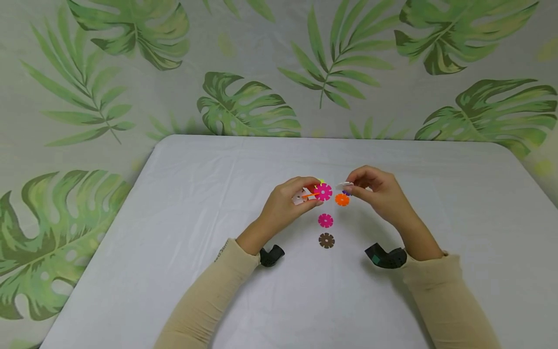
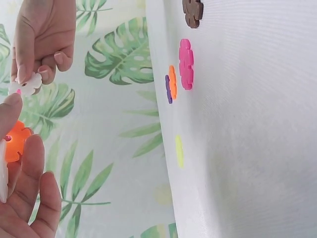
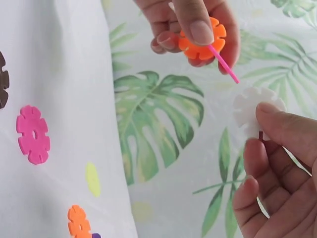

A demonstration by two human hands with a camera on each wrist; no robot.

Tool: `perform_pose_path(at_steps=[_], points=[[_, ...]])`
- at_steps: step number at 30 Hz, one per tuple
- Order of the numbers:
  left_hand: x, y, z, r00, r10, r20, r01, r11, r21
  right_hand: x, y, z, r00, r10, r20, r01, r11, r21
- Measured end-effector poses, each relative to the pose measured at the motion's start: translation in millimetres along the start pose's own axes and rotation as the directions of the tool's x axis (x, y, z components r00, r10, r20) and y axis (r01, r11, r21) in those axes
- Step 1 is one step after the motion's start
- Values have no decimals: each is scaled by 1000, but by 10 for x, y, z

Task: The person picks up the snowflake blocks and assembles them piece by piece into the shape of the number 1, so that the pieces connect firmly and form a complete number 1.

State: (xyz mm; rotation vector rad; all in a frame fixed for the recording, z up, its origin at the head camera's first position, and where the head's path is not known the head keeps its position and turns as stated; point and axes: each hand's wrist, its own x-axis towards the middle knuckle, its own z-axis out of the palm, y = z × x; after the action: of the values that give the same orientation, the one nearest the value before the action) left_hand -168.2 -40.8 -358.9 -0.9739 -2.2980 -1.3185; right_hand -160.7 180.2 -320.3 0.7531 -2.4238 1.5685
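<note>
My left hand (image 1: 285, 201) grips a joined piece of flat notched discs above the table: an orange disc (image 3: 203, 42) seen on edge from the head, a pink disc (image 1: 323, 192) slotted to it, and a white disc (image 2: 3, 171). To its right, my right hand (image 1: 380, 191) pinches a single white notched disc (image 3: 257, 109) between thumb and fingers. In the right wrist view, the pink disc appears edge-on, pointing toward this white disc. A small gap separates them there.
Loose discs lie on the white-covered table (image 1: 174, 194): pink (image 1: 325, 220), brown (image 1: 326, 240), orange (image 1: 342, 199), purple (image 2: 169, 89) beside the orange, and yellow-green (image 2: 179, 151). Black wrist devices (image 1: 385, 257) hang by both sleeves. Leaf-patterned fabric (image 1: 244, 106) stands behind the table's far edge.
</note>
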Motion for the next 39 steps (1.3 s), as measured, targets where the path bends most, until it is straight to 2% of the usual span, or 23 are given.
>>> perform_pose_path(at_steps=[6, 11, 14, 18, 24, 33, 39], points=[[5, 5, -1, 1000, -8, 8, 8, 1000, -21, -16, -19, 49, 1000, -9, 30, 8, 998, 58], [5, -8, 5, 1000, -7, 6, 7, 998, -60, -26, 98, 76, 999, 6, 53, -7, 1000, 12], [2, -20, 7, 1000, 1, -3, -1, 998, -71, -34, 162, 90, 999, 18, 35, -17, 999, -40], [-1, -32, 10, 1000, 19, -12, -20, 998, -65, -41, 131, 117, 999, -39, -9, 38, 996, -75], [-2, -41, 23, 999, 32, -18, -33, 995, -96, -43, -65, 155, 990, -138, -35, 137, 990, -30], [-11, -52, 45, 1000, 21, 5, -20, 995, -101, -36, -28, 162, 984, -178, -17, 179, 984, 20], [-17, -54, 45, 999, 26, 33, -24, 998, -65, -38, -26, 181, 985, -174, -5, 173, 985, -21]])
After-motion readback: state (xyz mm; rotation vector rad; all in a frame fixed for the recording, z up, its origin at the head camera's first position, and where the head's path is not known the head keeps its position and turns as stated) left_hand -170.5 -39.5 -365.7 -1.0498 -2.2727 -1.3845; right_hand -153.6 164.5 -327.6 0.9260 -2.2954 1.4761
